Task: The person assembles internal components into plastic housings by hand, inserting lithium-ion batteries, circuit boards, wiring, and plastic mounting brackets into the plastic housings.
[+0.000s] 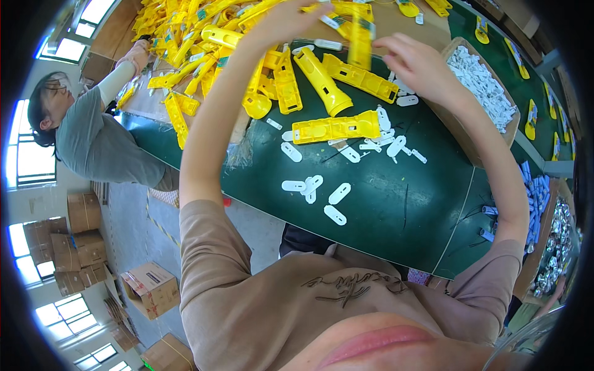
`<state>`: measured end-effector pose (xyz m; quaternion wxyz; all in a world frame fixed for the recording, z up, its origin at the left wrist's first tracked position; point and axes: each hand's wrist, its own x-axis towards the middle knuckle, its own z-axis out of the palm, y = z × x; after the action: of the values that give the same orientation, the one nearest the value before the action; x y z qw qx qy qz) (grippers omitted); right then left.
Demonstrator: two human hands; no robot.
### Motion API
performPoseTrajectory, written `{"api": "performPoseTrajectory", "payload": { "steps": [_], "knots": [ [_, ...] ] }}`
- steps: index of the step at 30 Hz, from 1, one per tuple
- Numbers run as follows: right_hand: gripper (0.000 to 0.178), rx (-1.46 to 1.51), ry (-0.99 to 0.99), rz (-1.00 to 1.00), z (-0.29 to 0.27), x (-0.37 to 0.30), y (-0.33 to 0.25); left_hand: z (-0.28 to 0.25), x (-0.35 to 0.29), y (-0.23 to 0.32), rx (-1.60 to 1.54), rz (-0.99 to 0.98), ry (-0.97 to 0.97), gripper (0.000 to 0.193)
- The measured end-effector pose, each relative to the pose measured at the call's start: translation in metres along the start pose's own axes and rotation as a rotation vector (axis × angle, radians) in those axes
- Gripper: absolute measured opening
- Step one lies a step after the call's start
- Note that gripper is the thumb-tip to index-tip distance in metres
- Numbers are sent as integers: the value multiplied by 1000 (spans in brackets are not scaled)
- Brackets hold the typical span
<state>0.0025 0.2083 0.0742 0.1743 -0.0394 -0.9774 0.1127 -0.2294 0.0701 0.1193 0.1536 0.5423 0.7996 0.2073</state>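
A yellow plastic housing (360, 40), smeared by motion, stands on end between my two hands at the far side of the table. My right hand (416, 65) is just right of it, fingers apart and slightly bent, with a narrow gap to the housing. My left hand (289, 23) reaches over the yellow pile from the left, its fingers stretched toward the housing and partly blurred at the top edge. Nearer to me lie a long yellow housing (322, 80), an open-backed yellow housing (337, 128) and several white oval plates (337, 193).
A heap of yellow housings (185, 37) covers the far left. On the right stands a cardboard box (479, 86) of small white parts, with blue cylinders (537, 198) and shiny silver parts (560, 247) beyond. A co-worker (93, 136) reaches in from the left. Cardboard boxes (150, 289) sit on the floor.
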Motion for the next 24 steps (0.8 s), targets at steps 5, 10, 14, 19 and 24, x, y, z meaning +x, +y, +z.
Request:
{"api": "performPoseTrajectory", "payload": {
  "steps": [5, 10, 14, 19, 24],
  "knots": [
    [33, 16, -35, -139, 54, 50, -36, -47, -30, -159, 580, -677, 236, 99],
    [48, -29, 12, -171, 108, 96, -43, -2, -19, -174, 184, -349, 200, 90],
    [47, -263, 125, -318, 123, 121, -62, -11, -34, -133, -7, -122, 155, 64],
    [37, -363, 53, -335, 127, 119, -58, -18, -63, -149, 68, -27, 286, 51],
    [36, -241, 207, -447, 105, 100, -40, -13, -103, -138, -39, 12, 355, 43]
  ]
}}
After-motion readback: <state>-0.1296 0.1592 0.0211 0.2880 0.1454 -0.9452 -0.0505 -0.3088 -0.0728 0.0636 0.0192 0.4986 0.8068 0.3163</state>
